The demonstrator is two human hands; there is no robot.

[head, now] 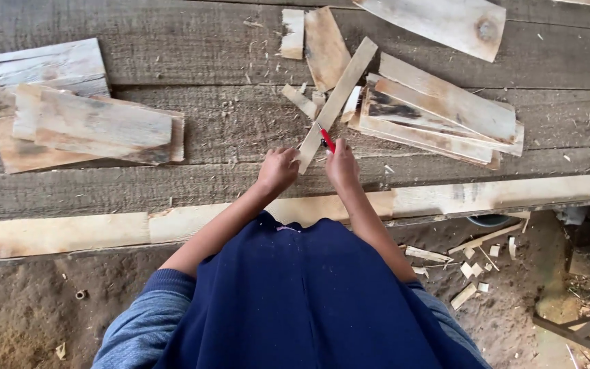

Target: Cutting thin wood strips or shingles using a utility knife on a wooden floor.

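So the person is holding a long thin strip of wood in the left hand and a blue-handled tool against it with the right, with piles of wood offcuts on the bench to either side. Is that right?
Nearly. The tool in the right hand has a red handle, not blue, as the head view shows. The rest holds: the left hand grips the long thin wood strip, and wood offcuts lie in a left pile and a right pile on the bench.

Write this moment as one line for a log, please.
left hand: grips wooden strip | right hand: holds red-handled tool against strip | around: plank piles on workbench
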